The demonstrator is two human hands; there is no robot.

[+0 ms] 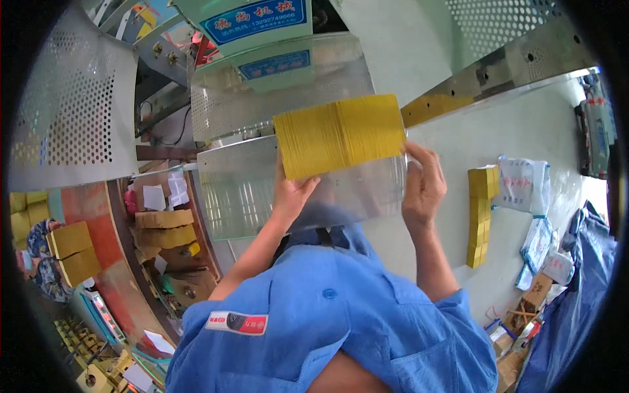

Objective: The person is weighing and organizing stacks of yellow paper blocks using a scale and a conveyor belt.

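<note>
A long block of thin yellow sheets, packed on edge like a stack of paper, spans between my hands over a shiny metal tray. My left hand grips the block's left end, with the thumb along its near lower edge and the fingers hidden behind it. At the block's right end, my right hand presses with curled fingertips against the outer sheet. The block tilts slightly, its right end farther from me.
Beyond the tray stands a machine with a pale green housing and a perforated guard. A metal rail runs along the right. Yellow blocks lie in a row on the floor. At left, a person holds yellow blocks beside a red-brown table.
</note>
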